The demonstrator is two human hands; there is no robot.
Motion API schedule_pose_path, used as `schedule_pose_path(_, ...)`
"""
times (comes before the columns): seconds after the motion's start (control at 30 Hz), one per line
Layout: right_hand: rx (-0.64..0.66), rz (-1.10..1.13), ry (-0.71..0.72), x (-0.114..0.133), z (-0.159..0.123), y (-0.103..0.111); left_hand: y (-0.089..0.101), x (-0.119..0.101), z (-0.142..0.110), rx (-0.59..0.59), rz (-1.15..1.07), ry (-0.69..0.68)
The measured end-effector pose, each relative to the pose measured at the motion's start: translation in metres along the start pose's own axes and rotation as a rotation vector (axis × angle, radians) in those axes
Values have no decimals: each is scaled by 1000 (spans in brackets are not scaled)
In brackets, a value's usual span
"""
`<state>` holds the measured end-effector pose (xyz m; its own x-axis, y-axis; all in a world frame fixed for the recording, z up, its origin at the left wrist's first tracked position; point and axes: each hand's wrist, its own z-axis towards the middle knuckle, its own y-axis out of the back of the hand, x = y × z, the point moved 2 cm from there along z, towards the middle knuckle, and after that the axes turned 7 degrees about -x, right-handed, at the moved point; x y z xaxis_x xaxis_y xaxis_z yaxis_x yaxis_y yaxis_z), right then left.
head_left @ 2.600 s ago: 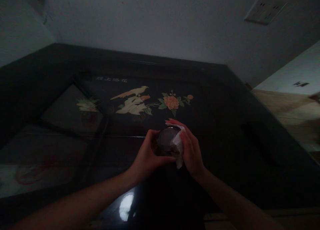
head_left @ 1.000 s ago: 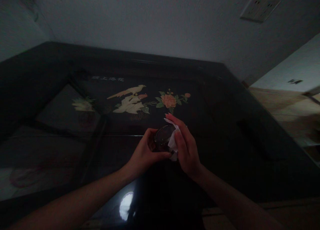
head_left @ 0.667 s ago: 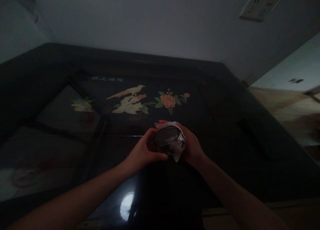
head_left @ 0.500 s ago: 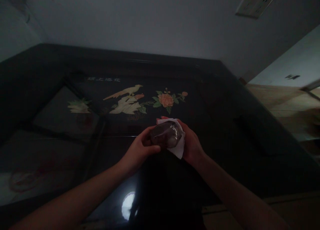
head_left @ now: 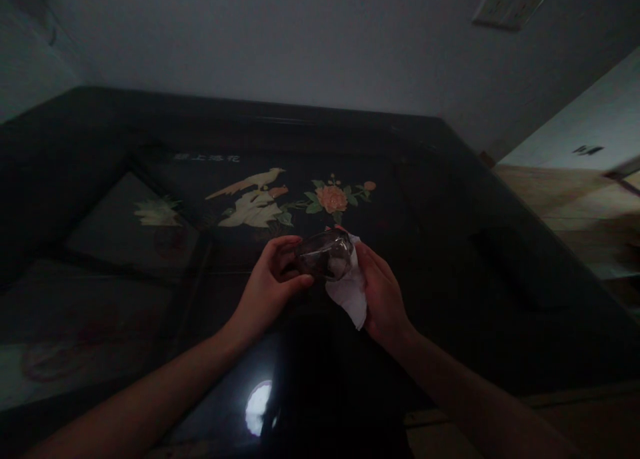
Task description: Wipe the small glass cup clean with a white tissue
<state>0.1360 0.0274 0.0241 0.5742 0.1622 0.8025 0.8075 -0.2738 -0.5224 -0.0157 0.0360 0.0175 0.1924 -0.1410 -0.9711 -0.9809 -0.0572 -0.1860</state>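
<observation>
A clear drinking glass (head_left: 320, 254) lies sideways between my two hands, above the dark glossy table. My left hand (head_left: 277, 272) is closed around the left end of the glass, thumb along its near side. In my right hand (head_left: 383, 289) is a white tissue (head_left: 350, 296), pressed to the glass's right end, with one corner hanging down. Some of my right fingers are hidden behind the tissue and glass.
The black table (head_left: 430, 199) bears an inlaid picture of a bird (head_left: 260, 181) and a pink flower (head_left: 331, 198). Its far edge meets a pale wall (head_left: 260, 39) with a socket plate (head_left: 513, 2) at the upper right. Reflections streak the tabletop's left side.
The glass has tilted and shifted slightly left in my hands. My right hand has slid the tissue back toward the right end, so more of the glass shows.
</observation>
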Motion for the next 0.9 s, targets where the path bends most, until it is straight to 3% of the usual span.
schedule_pose_path(0.13, -6, -42, 114, 1, -4, 0, 2, 1, -3, -86, 22, -93)
schedule_pose_path(0.3, -5, -193, 271, -5, -4, 6, 1, 4, -5, -96, 9, -23)
schedule_pose_path(0.6, -30, -523, 462, -5, -12, 5, -12, 17, -18, 115, -136, 105)
schedule_pose_path(0.7, 30, -591, 544, -4, -19, 2, -14, 18, -20, 137, -186, 110)
schedule_pose_path(0.9, 167, -592, 599, -7, -29, -3, -11, 18, -17, 36, -164, 146)
